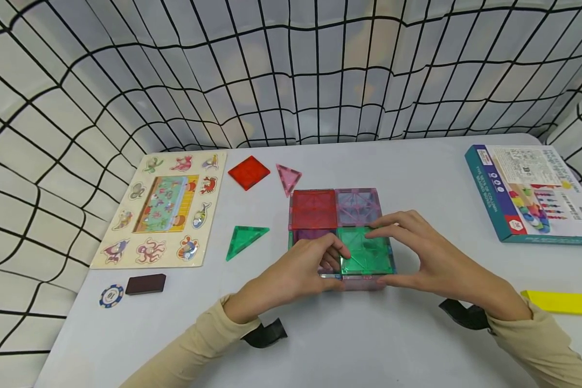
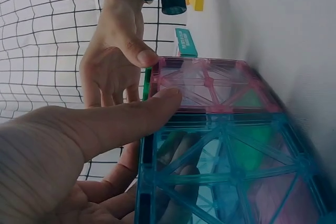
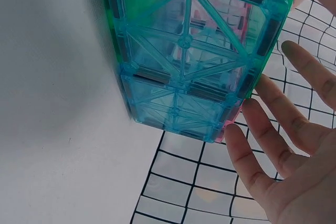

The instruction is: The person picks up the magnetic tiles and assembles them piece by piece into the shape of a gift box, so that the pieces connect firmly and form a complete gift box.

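Note:
A box of translucent magnetic tiles [image 1: 337, 210] stands mid-table, its top made of red, purple and green squares. My left hand [image 1: 337, 268] is at its front left: the thumb [image 2: 157, 103] presses the outside of the blue front wall [image 2: 226, 177], and curled fingers show through that wall from inside. My right hand [image 1: 379, 252] lies with straight fingers on the green top tile [image 1: 366, 253], thumb at the front right corner. In the right wrist view the box [image 3: 184, 51] fills the frame and the straight fingers [image 3: 273, 140] touch its edge.
Loose tiles lie to the left: a red square [image 1: 249, 172], a pink triangle [image 1: 288, 177], a green triangle [image 1: 244, 240]. Farther left are an animal puzzle board [image 1: 162, 207], a poker chip [image 1: 111, 295] and a brown block [image 1: 145, 284]. A game box [image 1: 533, 194] and a yellow block [image 1: 560, 302] sit right.

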The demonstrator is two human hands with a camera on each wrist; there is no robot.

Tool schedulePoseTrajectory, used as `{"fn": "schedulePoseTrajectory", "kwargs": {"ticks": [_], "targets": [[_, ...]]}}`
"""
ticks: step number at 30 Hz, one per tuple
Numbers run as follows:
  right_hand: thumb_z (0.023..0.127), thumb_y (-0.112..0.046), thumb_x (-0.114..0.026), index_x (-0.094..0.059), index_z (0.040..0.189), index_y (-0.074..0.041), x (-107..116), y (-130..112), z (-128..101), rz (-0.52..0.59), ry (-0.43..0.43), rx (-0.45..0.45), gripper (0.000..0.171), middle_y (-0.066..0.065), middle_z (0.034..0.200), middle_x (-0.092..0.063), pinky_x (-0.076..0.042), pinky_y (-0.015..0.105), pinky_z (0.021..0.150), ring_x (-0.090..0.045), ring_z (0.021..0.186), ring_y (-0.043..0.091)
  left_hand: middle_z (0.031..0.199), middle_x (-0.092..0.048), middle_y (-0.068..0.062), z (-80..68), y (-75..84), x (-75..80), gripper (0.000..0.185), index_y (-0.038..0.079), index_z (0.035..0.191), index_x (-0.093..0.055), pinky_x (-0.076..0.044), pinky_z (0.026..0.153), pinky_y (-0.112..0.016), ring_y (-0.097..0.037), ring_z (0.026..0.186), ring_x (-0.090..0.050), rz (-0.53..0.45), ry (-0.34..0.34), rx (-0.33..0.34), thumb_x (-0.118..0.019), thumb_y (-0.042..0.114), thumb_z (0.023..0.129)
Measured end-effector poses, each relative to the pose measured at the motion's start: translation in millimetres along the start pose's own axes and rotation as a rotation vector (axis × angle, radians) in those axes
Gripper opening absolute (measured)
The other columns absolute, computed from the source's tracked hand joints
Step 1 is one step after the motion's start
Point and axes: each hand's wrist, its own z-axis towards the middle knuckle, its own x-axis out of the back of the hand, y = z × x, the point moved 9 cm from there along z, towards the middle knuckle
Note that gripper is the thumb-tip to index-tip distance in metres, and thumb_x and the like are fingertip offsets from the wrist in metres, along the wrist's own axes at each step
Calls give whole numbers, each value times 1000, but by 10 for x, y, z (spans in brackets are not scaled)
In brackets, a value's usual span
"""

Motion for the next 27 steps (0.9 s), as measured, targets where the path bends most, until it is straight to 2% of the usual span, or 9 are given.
{"fn": "schedulePoseTrajectory", "kwargs": {"ticks": [8, 12, 14, 16, 18, 20, 22, 25, 27], "targets": [[70, -23, -100, -66, 134, -20, 0, 9, -15, 2, -5, -8, 73, 0, 141, -56, -54, 49, 100, -45, 132, 19, 100, -71, -5, 1, 31, 34, 41, 3, 116, -62, -57, 83, -19, -12, 90, -70, -5, 1, -12, -88, 4, 84], [71, -22, -99, -65, 135, -20, 18, 20, -25, 10, 2, -7, 72, 0, 142, -56, -50, 32, 106, -45, 132, 19, 99, -71, -5, -14, 39, 88, 40, 4, 117, -60, -58, 83, -20, -9, 89, -69, -51, 35, -13, -86, 6, 87], [73, -21, -98, -65, 135, -20, 28, 35, -19, 11, 6, -13, 71, 0, 142, -55, -48, 29, 108, -46, 133, 20, 100, -71, -6, -16, 38, 112, 39, 4, 117, -59, -58, 82, -20, -8, 87, -69, -73, 53, -18, -85, 5, 87], [74, -22, -97, -64, 137, -20, 30, 58, -12, 15, 4, -25, 71, 1, 144, -54, -50, 33, 109, -46, 134, 22, 100, -71, -6, -17, 27, 126, 40, 4, 118, -59, -58, 82, -20, -6, 86, -68, -89, 63, -12, -85, 5, 87], [76, -25, -96, -61, 140, -19, 16, 87, -2, 27, -13, -45, 74, 4, 148, -50, -53, 46, 106, -45, 137, 26, 100, -71, -8, -19, 28, 139, 42, 3, 118, -58, -59, 81, -20, -6, 85, -69, -94, 66, -15, -85, 4, 87], [77, -31, -96, -56, 146, -20, -13, 124, 11, 52, -38, -72, 80, 8, 154, -45, -53, 58, 102, -42, 142, 32, 100, -71, -9, -30, 32, 156, 42, 3, 119, -58, -59, 81, -19, -7, 85, -70, -97, 65, -12, -85, 5, 87], [77, -37, -95, -50, 151, -20, -52, 160, 26, 76, -67, -89, 89, 11, 160, -37, -51, 64, 102, -37, 145, 38, 102, -71, -8, -53, 42, 187, 40, 3, 120, -58, -59, 82, -19, -7, 87, -70, -86, 62, -12, -84, 9, 89], [75, -50, -94, -43, 157, -22, -109, 198, 43, 90, -98, -97, 101, 13, 167, -27, -47, 68, 104, -30, 150, 41, 105, -72, -4, -102, 62, 303, 35, 5, 120, -60, -59, 83, -22, -8, 91, -69, -55, 70, -12, -81, 17, 94], [74, -57, -91, -39, 159, -23, -136, 201, 46, 80, -106, -83, 105, 13, 169, -23, -45, 71, 105, -28, 151, 42, 106, -71, -1, -121, 74, 453, 32, 6, 120, -61, -59, 84, -25, -9, 93, -67, -16, 103, -34, -78, 21, 97]]}}
